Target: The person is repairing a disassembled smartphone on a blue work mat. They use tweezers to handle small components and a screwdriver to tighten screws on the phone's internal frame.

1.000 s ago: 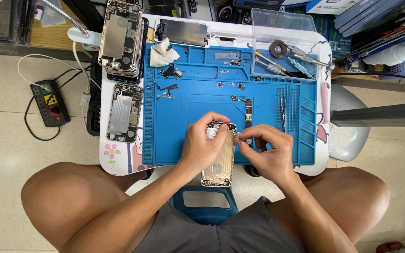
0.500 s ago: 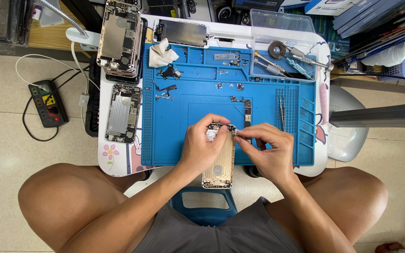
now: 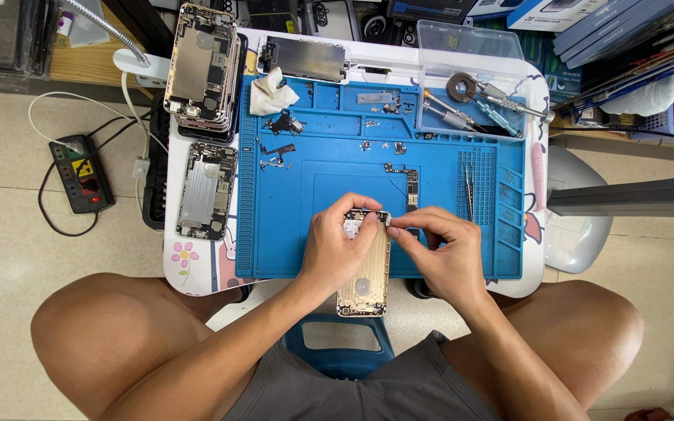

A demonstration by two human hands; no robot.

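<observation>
A gold phone rear housing lies lengthwise over the near edge of the blue repair mat. My left hand grips its upper left side, fingers curled over the top end. My right hand is just to the right, its thumb and forefinger pinched at the housing's top right corner; whether they hold a small part is hidden. Loose screws and small black parts are scattered on the mat's far half.
Stacked opened phone housings and another housing sit left of the mat. A clear box with screwdrivers, tweezers, a dark screen panel, a white cloth. A power strip lies on the floor left.
My hands and the gold housing stay in nearly the same place; the right fingertips have shifted slightly at the housing's top corner.
</observation>
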